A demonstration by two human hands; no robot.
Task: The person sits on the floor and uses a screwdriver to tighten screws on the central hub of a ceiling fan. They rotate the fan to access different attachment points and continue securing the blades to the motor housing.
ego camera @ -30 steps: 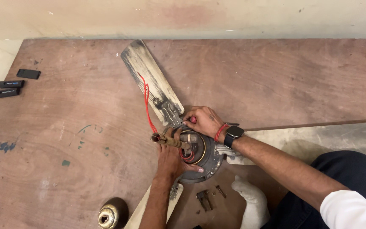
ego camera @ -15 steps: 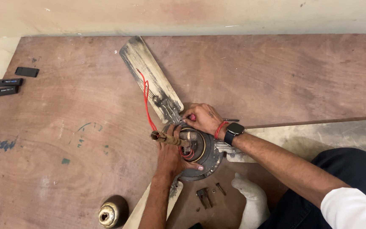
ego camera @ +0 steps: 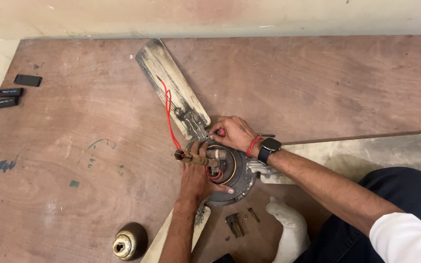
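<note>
Worn brown plywood floor (ego camera: 317,83), dirty round metal ceiling-fan motor (ego camera: 237,182) with grimy cream blades (ego camera: 171,83), left hand (ego camera: 198,180) clamped over the motor, hiding its near side, right hand (ego camera: 232,134) pinching a red-handled tool (ego camera: 220,132), tip hidden, red wire (ego camera: 168,112) trailing.

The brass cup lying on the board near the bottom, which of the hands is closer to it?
Left. The left hand rests on the fan motor, up and right of the brass cup. The right hand is farther, beyond the motor.

white sleeve (ego camera: 408,236), black wristwatch (ego camera: 268,147)
</note>
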